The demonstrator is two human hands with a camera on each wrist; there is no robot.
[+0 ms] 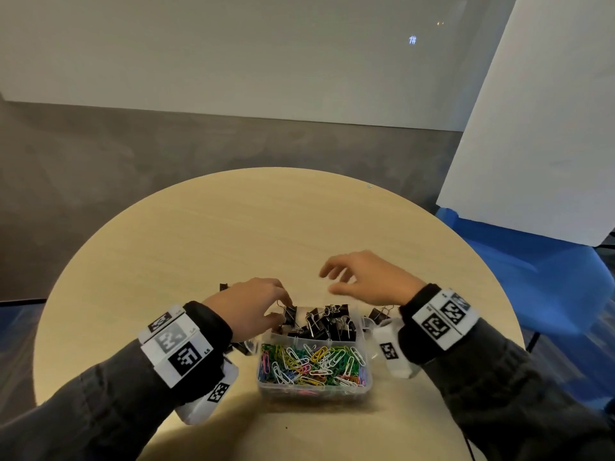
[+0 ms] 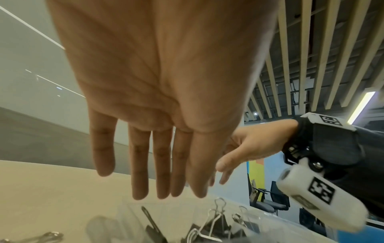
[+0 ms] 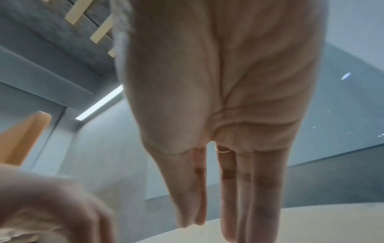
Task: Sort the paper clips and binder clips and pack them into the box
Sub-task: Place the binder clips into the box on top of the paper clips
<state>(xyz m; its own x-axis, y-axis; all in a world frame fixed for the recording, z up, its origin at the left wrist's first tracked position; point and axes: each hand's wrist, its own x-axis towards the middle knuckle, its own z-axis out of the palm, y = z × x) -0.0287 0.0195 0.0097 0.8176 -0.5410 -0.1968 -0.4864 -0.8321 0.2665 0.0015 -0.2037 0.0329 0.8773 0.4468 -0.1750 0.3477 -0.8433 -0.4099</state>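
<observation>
A clear two-part box [image 1: 314, 392] sits near the table's front edge. Its near part holds coloured paper clips [image 1: 312, 364], its far part black binder clips [image 1: 329, 322]. My left hand [image 1: 281, 307] hangs over the box's far-left corner, fingertips right at a binder clip [image 1: 290, 314]. In the left wrist view the left hand [image 2: 166, 195] has straight fingers with nothing between them, above the binder clips [image 2: 216, 222]. My right hand [image 1: 332, 281] hovers beyond the box with spread fingers, holding nothing. In the right wrist view the right hand [image 3: 218, 230] is also bare.
Loose binder clips lie on the round wooden table [image 1: 233, 227]: one left of my left hand [image 1: 224, 287], one right of the box [image 1: 379, 314], one under my left wrist [image 1: 239, 347]. A blue chair [image 1: 549, 287] and white panel [image 1: 532, 128] stand at right.
</observation>
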